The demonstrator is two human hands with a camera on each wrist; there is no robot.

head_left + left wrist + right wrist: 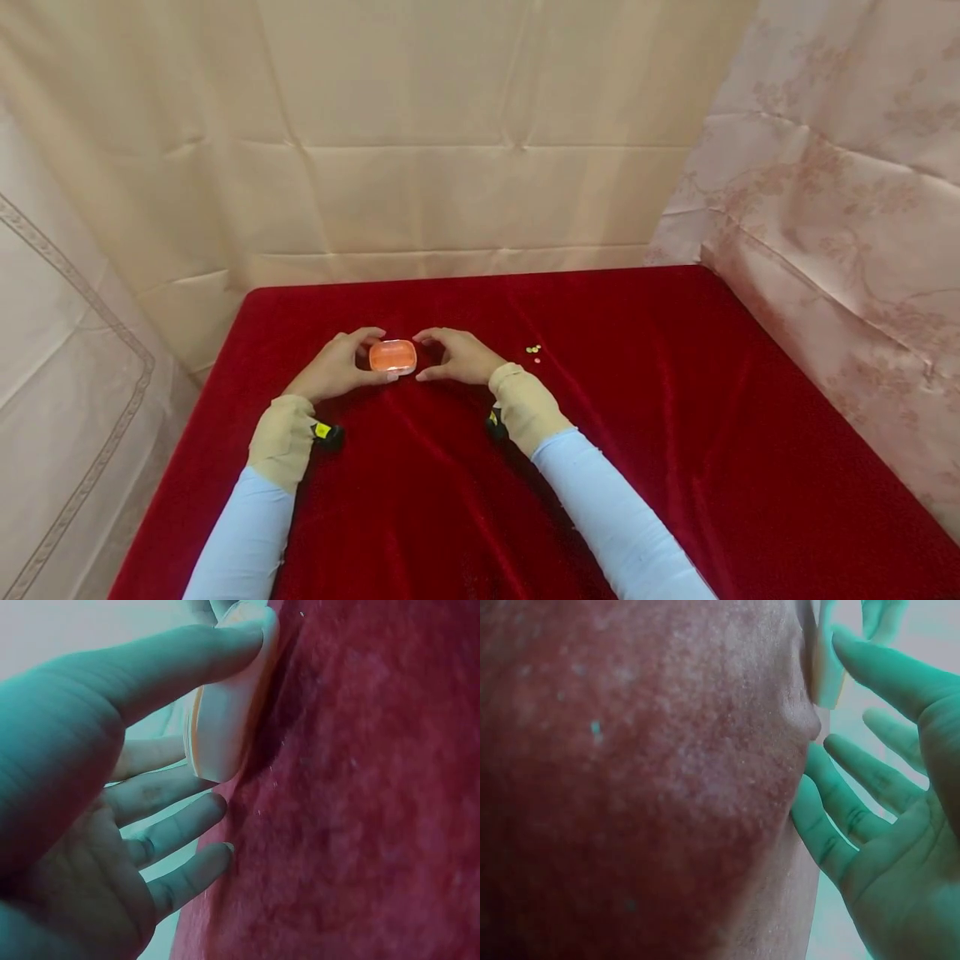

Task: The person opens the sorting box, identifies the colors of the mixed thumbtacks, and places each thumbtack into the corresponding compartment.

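A small rounded plastic box (392, 357), orange on top with a pale rim, sits on the red cloth between the two hands. My left hand (340, 367) holds it from the left, thumb along the near side and index finger toward the far side. In the left wrist view the thumb lies against the box's pale side wall (221, 720), while the other fingers are loosely spread. My right hand (463, 358) is just to the right of the box, thumb and fingers apart in a wide curve. A small gap separates it from the box in the head view.
Several tiny yellow-green round pieces (532, 349) and a tiny pinkish piece (537, 361) lie right of the right hand. A red velvet cloth (600, 467) covers the table. Beige curtains (465, 150) hang behind it, with patterned fabric (862, 208) on the right.
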